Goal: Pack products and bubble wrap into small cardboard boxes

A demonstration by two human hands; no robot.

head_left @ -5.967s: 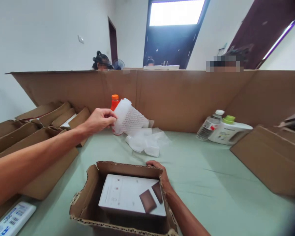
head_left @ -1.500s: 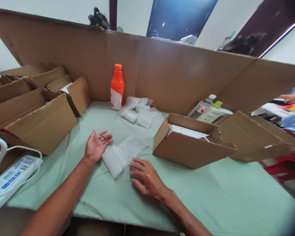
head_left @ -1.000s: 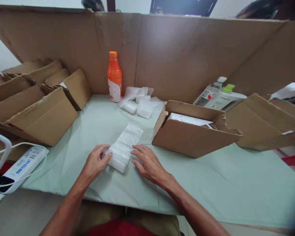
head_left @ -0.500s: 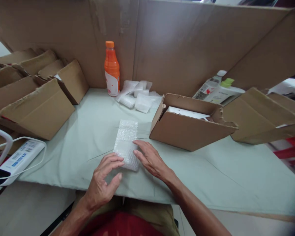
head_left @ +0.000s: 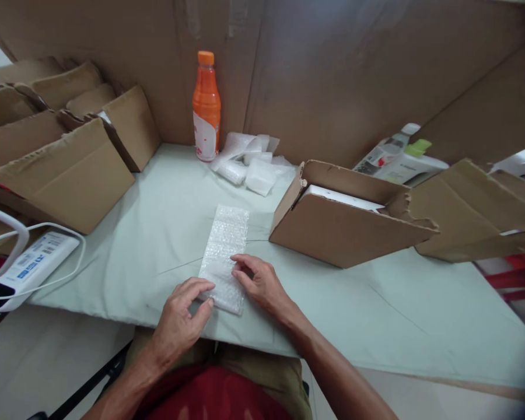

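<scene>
A long flat piece of clear bubble wrap [head_left: 227, 230] lies on the cloth-covered table in front of me, its near part looking doubled over. My left hand [head_left: 184, 312] has its fingertips on top of the near left corner and its thumb at the near edge, closed loosely on it. From the right side, my right hand [head_left: 262, 287] reaches over the wrap, with its fingers curled and its thumb close below the forefinger on the plastic. Whether anything lies inside the wrap cannot be made out.
A small pile of bubble wrap pieces [head_left: 260, 175] lies beside an orange bottle [head_left: 206, 111]. An open cardboard box [head_left: 341, 227] holding a white item stands at right. More cardboard boxes [head_left: 70, 181] stand left, above a white device with a cable [head_left: 39, 256]. Two bottles [head_left: 402, 160] lean behind.
The bubble wrap reaches slightly nearer to me and looks longer. My left thumb has come to its near edge, and my right fingers have curled in closer. The camera view has tipped down.
</scene>
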